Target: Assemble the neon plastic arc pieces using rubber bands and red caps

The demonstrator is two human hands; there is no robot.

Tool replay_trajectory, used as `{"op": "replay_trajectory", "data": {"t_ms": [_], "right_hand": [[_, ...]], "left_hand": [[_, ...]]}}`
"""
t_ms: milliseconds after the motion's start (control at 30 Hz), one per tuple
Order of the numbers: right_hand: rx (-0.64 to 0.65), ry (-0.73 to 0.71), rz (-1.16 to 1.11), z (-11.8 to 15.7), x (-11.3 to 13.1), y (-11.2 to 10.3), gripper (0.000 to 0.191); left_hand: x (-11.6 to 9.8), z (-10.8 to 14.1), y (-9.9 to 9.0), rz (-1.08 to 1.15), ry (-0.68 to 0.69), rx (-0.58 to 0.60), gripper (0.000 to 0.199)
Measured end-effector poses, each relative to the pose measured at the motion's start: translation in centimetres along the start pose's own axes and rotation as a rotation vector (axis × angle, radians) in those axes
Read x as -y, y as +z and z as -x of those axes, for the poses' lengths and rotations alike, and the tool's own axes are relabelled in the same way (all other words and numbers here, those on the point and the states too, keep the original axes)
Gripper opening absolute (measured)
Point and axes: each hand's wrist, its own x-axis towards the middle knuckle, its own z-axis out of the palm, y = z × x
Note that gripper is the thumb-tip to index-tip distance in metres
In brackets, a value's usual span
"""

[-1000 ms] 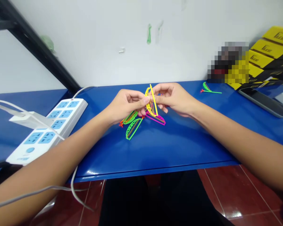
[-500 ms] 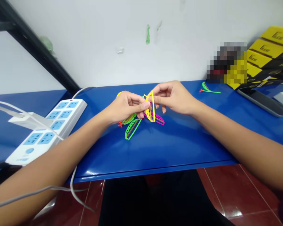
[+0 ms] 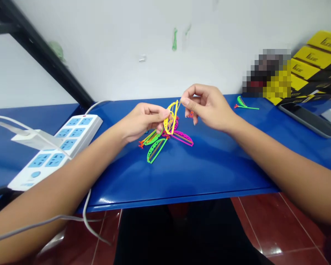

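Note:
My left hand (image 3: 143,120) pinches a small yellow toy bow (image 3: 174,119) upright between thumb and fingers, above the blue table. At the bow's upper tip, my right hand (image 3: 208,106) has its thumb and forefinger closed on a thin tan rubber band (image 3: 179,104), which stretches toward the bow. Beneath and around the hands lie more toy bows: a green bow (image 3: 156,150) with a brown band, another green one partly behind the left fingers, and a pink bow (image 3: 184,137). A red piece (image 3: 141,144) pokes out at the pile's left.
A white power strip (image 3: 71,130) with a plugged-in charger and cables lies at the left. On the right are a green bow with a red-tipped stick (image 3: 246,107), a phone (image 3: 310,117) and stacked yellow-and-black boxes (image 3: 306,70). The table's front edge (image 3: 182,203) runs before my lap.
My right hand has moved up and away from the yellow bow, drawing the rubber band out at its top. The bow has shifted slightly left and up with my left hand.

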Motion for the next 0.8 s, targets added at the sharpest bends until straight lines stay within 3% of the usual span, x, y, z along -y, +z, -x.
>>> {"op": "replay_trajectory", "data": {"t_ms": [267,367,567,667,800], "right_hand": [[-0.207,-0.146,0.283,0.1,-0.3,-0.3,0.037],[-0.145,-0.082,0.251,0.2,0.4,-0.8,0.038],[0.192,0.132,0.065,0.4,1.0,-0.5,0.035],[0.141,0.164,0.077,-0.1,0.1,-1.0,0.029],[-0.028,0.218,0.354,-0.9,-1.7,-3.3,0.018]], "left_hand": [[-0.2,0.0,-0.6,-0.008,-0.022,0.016,0.036],[0.2,-0.5,-1.4,0.042,0.034,-0.158,0.031],[1.5,-1.4,-3.9,0.014,0.11,-0.618,0.03],[1.3,-1.4,-3.8,0.012,0.094,-0.713,0.028],[0.7,-1.2,-2.3,-0.273,0.143,-0.695,0.025]]}}
